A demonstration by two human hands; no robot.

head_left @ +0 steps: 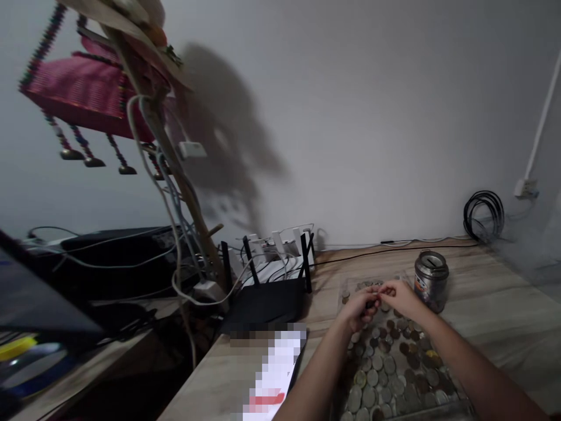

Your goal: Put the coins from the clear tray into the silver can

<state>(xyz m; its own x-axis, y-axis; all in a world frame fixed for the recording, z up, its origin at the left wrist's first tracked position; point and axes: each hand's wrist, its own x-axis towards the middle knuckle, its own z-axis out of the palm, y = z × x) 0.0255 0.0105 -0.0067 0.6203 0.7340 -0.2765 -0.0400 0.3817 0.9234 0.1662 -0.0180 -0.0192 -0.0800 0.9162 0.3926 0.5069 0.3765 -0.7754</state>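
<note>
Many loose coins, silver, brown and a few golden, lie spread in a shallow clear tray on the wooden table. Over the tray's far part, my left hand and my right hand meet at the fingertips. The left fingers are curled inward, and the right thumb and fingers pinch together against them. Whatever is between the fingers is too small and dark to name. Just right of my right hand stands a metal-coloured coin bank shaped like a can, with a slot in its lid.
A black router with upright antennas sits left of the tray, amid white cables. In front of it lies a blurred-out white sheet or screen. A wooden post carries a pink woven bag. Coiled black cable rests against the wall.
</note>
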